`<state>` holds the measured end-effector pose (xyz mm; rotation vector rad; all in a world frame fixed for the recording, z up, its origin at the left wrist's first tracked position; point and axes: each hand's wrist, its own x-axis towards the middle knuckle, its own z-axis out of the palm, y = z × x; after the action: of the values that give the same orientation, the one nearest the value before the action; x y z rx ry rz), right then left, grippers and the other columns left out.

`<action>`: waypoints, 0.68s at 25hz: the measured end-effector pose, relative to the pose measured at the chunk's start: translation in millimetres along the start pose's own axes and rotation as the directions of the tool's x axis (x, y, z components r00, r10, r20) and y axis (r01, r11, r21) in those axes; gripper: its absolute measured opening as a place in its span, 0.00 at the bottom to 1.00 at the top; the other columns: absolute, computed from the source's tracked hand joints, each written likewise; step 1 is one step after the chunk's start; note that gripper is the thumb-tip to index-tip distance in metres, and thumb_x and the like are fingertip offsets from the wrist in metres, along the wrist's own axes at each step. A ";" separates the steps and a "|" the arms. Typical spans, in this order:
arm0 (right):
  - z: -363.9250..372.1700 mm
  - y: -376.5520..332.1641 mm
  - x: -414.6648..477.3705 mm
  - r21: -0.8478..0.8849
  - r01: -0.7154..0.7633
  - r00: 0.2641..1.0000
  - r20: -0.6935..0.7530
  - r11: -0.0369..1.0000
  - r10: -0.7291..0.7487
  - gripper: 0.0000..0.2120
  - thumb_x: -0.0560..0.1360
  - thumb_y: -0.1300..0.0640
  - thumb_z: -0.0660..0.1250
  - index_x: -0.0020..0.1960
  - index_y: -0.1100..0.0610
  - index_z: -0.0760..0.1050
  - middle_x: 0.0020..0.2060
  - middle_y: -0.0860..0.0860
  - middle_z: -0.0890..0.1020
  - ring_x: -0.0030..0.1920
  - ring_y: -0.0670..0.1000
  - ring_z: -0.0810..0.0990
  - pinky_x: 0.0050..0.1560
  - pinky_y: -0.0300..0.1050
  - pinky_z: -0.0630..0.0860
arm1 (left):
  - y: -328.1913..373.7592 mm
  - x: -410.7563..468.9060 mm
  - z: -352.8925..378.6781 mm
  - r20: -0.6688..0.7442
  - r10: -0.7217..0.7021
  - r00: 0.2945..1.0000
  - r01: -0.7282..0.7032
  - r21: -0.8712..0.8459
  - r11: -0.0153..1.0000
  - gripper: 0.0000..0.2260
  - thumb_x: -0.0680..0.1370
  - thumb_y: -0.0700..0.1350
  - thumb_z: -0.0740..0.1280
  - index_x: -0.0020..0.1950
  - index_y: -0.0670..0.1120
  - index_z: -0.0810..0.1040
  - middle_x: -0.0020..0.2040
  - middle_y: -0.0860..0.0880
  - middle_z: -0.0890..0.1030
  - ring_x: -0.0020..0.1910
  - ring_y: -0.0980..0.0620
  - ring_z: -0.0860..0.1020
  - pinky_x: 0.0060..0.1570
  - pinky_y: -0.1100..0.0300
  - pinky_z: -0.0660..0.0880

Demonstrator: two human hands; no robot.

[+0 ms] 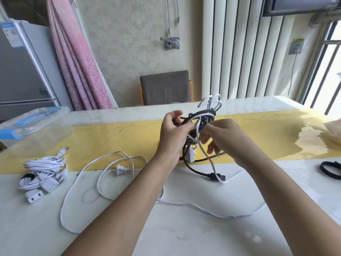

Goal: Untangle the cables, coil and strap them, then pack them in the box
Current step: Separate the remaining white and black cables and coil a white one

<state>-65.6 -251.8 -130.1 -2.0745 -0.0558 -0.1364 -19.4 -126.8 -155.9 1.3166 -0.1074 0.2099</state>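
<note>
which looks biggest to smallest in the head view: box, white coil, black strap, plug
1. box
2. white coil
3. black strap and plug: look alike, and the strap is cut off at the frame edge, so unranked

Your desk (184, 230) reads glossy and smooth, box (36, 126) clear plastic, cables (202, 116) in smooth white and black sheathing, chair cushion (165, 87) matt cloth.

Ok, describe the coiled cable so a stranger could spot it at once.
Find the clear box with blue latches at the table's left edge. Nearer the camera from it, a white cable bundle lies across the yellow runner's edge. Unlike the loose white cable sprawled beside it, it is wound tight and cinched with a black strap.
</note>
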 end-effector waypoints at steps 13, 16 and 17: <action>-13.2 29.2 20.1 -0.117 0.148 0.844 -0.503 0.982 -0.187 0.11 0.71 0.66 0.55 0.46 0.65 0.75 0.37 0.61 0.79 0.39 0.61 0.75 0.40 0.51 0.75 | -39.5 -27.0 19.8 0.233 0.480 0.846 -0.519 0.567 0.640 0.24 0.73 0.35 0.67 0.69 0.44 0.67 0.60 0.44 0.71 0.60 0.50 0.69 0.63 0.59 0.66; -20.7 27.2 21.4 0.312 0.136 0.870 -0.492 0.940 0.037 0.11 0.69 0.70 0.57 0.38 0.65 0.77 0.35 0.62 0.80 0.36 0.57 0.75 0.40 0.51 0.74 | -39.3 -13.7 9.8 -0.020 0.199 0.980 -0.106 0.793 0.600 0.37 0.76 0.56 0.66 0.76 0.40 0.54 0.69 0.41 0.63 0.67 0.44 0.63 0.67 0.51 0.62; -20.8 22.8 19.4 0.505 0.141 0.895 -0.433 0.851 0.109 0.11 0.70 0.71 0.57 0.38 0.64 0.77 0.35 0.61 0.81 0.38 0.58 0.77 0.43 0.54 0.75 | -39.1 -7.4 4.4 -0.047 0.010 0.999 0.033 0.823 0.567 0.33 0.78 0.56 0.63 0.75 0.39 0.57 0.69 0.40 0.65 0.66 0.42 0.66 0.64 0.51 0.66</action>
<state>-45.7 -281.4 -137.5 -1.4469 0.1588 -0.5498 -18.2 -141.0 -193.3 2.2722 0.0592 0.2973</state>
